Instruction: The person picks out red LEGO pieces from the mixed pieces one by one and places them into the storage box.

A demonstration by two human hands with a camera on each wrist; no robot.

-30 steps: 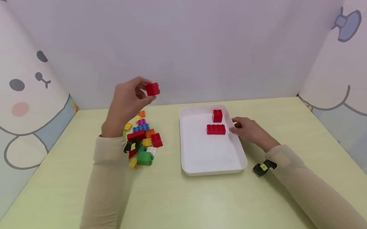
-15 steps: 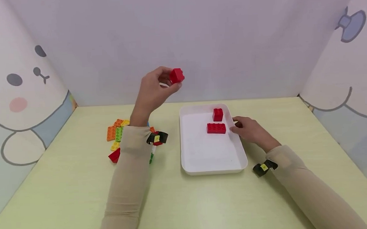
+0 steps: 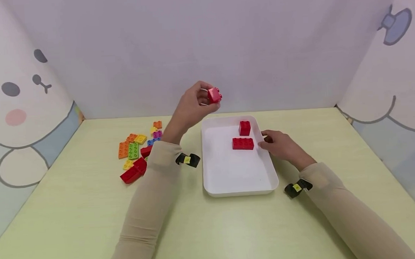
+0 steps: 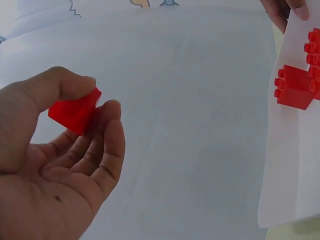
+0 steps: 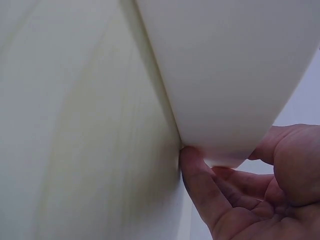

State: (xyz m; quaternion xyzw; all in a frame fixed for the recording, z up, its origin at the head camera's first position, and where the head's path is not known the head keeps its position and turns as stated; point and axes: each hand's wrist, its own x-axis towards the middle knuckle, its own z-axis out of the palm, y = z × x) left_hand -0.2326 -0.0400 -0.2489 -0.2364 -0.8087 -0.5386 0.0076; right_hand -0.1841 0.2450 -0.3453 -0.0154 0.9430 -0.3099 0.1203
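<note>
My left hand (image 3: pixel 192 107) pinches a red toy brick (image 3: pixel 214 95) between thumb and fingers, raised over the back left corner of the white tray (image 3: pixel 227 180). In the left wrist view the same red brick (image 4: pixel 75 112) sits under the thumb tip, the other fingers curled below. Inside the tray lie a small red brick (image 3: pixel 244 128) and, in front of it, a longer red brick (image 3: pixel 243 143) with studs up. At the tray's right side, my right hand (image 3: pixel 281 145) grips the wall, thumb on the rim. The right wrist view shows fingers (image 5: pixel 200 185) against the tray's outer wall (image 5: pixel 225 90).
Left of the tray lies a loose group of bricks, among them a green brick (image 3: pixel 133 151), an orange brick (image 3: pixel 123 149) and a red brick (image 3: pixel 131 174). My left forearm (image 3: pixel 151 193) covers part of them. A pale wall (image 3: pixel 204 48) rises behind the table (image 3: pixel 212 229).
My left hand has carried the red brick rightward from above the loose bricks to the tray's back left corner, rising and then dipping slightly. The right hand stays at the tray's side.
</note>
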